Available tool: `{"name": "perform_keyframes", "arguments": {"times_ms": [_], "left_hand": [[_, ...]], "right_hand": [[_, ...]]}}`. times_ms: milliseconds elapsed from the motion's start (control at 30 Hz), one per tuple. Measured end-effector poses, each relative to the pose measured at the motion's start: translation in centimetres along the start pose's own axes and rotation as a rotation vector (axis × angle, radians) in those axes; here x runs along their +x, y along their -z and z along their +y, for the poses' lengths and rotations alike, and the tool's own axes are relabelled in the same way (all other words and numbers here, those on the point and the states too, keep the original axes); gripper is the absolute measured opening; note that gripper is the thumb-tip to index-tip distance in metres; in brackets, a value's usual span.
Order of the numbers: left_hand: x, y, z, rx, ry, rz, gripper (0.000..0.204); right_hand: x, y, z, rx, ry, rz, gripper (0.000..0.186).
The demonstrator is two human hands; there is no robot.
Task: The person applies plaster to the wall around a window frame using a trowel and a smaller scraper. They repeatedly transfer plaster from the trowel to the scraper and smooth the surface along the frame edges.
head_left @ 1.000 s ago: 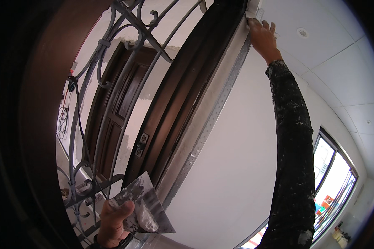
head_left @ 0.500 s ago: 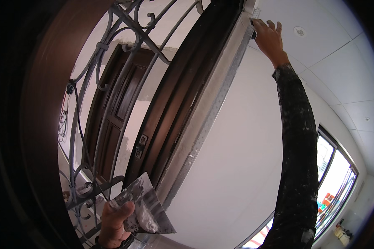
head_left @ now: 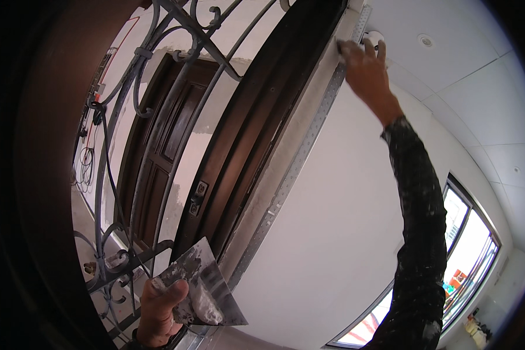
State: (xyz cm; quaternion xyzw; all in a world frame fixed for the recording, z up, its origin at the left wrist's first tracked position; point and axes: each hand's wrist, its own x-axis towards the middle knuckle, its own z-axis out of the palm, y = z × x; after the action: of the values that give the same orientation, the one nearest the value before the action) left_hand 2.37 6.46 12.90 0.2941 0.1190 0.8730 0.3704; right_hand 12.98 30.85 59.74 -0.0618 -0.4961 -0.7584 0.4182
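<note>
My left hand (head_left: 160, 312), low in view, grips a square metal plastering trowel (head_left: 207, 283) with a lump of white filler (head_left: 206, 304) on it. My right hand (head_left: 364, 73) is raised to the pale plastered edge (head_left: 309, 111) beside a dark wooden door frame (head_left: 256, 116), near the top of a perforated metal corner strip (head_left: 291, 181). Its fingers are bent around something dark and small at that edge, too hidden to make out; a white shape shows behind them. My right arm is in a dark sleeve spattered with white.
Scrolled iron grille bars (head_left: 143, 52) fill the left, with a dark cable and a panelled wooden door (head_left: 175, 116) behind them. A white wall (head_left: 332, 221) extends rightward to a sliding window (head_left: 466, 256). A panelled ceiling (head_left: 472, 105) with round fittings is above.
My right hand has dropped lower along the edge, its fingertips shifting leftward onto the plastered strip. The trowel in my left hand has stayed in nearly the same place.
</note>
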Motion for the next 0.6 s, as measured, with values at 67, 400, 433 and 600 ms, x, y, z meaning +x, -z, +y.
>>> {"name": "perform_keyframes", "arguments": {"times_ms": [67,400,433,600], "left_hand": [[-0.2,-0.1,0.1,-0.007,0.002,0.002,0.045],[0.1,-0.1,-0.1,0.028,-0.034,0.015,0.043],[0.1,0.0,-0.2,0.017,-0.041,0.009,0.045],[0.3,0.4,-0.6,0.047,-0.1,0.043,0.045]], "right_hand": [[-2.2,3.0,-1.9,0.095,0.023,0.007,0.039],[1.8,-0.2,4.5,0.022,-0.182,0.015,0.036],[2.5,-1.4,5.1,0.014,-0.152,0.069,0.036],[4.6,-5.1,6.4,-0.013,-0.171,-0.012,0.037]]}}
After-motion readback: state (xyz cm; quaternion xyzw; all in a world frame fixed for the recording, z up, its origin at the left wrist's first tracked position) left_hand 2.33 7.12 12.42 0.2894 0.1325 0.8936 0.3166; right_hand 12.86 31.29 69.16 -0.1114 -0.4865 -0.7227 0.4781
